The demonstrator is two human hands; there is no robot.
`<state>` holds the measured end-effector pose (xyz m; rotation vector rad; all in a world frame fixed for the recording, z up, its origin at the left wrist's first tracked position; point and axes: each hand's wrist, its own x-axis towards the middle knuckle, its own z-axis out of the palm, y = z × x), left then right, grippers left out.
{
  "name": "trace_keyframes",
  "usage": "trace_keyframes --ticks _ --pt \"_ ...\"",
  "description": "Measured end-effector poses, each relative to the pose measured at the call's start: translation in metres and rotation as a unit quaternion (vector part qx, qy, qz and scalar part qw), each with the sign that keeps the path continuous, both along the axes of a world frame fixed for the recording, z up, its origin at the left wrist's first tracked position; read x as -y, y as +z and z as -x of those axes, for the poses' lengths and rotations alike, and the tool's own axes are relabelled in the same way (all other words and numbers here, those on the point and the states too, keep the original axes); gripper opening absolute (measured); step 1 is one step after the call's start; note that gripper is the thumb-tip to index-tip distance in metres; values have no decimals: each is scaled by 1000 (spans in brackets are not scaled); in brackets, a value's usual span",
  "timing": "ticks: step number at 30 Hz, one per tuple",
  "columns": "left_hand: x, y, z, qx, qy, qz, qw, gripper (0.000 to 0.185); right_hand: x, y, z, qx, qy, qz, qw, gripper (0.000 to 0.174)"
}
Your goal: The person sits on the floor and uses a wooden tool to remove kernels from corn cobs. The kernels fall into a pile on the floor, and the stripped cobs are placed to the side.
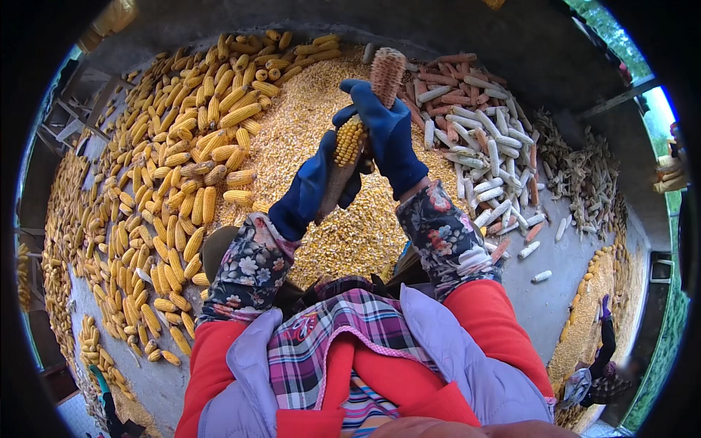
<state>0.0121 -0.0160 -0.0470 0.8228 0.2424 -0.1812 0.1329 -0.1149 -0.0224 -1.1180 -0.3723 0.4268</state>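
Observation:
My left hand [306, 189], in a blue work glove, grips a partly shelled corn ear [349, 143]. Yellow kernels cover its upper part, while the lower length looks stripped. My right hand [393, 134], gloved in blue too, is closed around a bare reddish corncob [388, 74] whose end sticks up above the fingers. The two hands meet, with the cob's lower part hidden in the right glove beside the ear. Beneath them spreads a heap of loose corn kernels [350, 241].
Unshelled corn ears [170, 180] cover the floor at left. Bare cobs [493, 148] lie heaped at right, near dry husks [575, 169]. Another person [594, 378] is at lower right by more kernels [583, 328]; a further person's arm [101, 383] shows at lower left.

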Motion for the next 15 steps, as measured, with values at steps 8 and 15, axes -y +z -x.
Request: trace_keyframes --ticks 8,15 --pt "-11 -17 -5 16 134 -461 877 41 7 -1 -7 37 103 -17 994 42" --pt "-20 -30 -4 8 -47 -32 998 76 -11 -20 6 123 -29 56 990 32"
